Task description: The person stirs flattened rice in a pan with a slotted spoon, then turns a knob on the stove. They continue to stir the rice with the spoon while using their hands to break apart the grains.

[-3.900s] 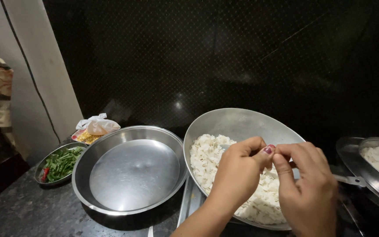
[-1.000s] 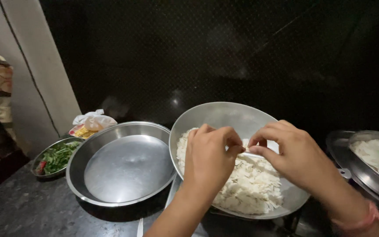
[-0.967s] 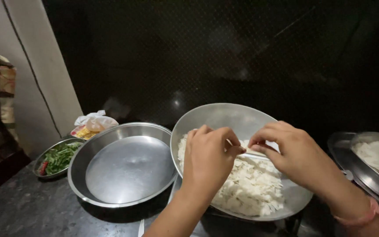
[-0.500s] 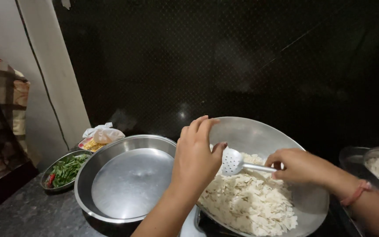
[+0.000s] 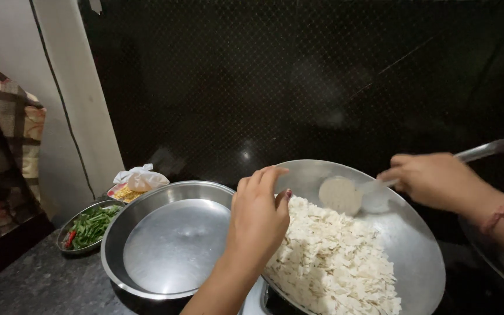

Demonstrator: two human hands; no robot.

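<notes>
A wide steel pan (image 5: 415,245) is tilted and holds a heap of white flaky pieces (image 5: 333,262). My left hand (image 5: 258,219) grips the pan's near left rim. My right hand (image 5: 433,178) holds the long handle of a flat round metal skimmer (image 5: 340,194), whose head hangs just above the white pieces inside the pan. An empty round steel tray (image 5: 170,245) stands right beside the pan on its left.
A small steel dish of green chillies (image 5: 88,226) sits on the dark counter at the left. Behind it lies a small plate with a white bag and yellow bits (image 5: 136,182). Another pan's rim (image 5: 497,262) shows at the right edge. A black tiled wall is behind.
My right hand has drawn back to the right, higher up the skimmer's handle, and the skimmer head has lifted. My left hand stays on the pan's rim. The view has shifted slightly.
</notes>
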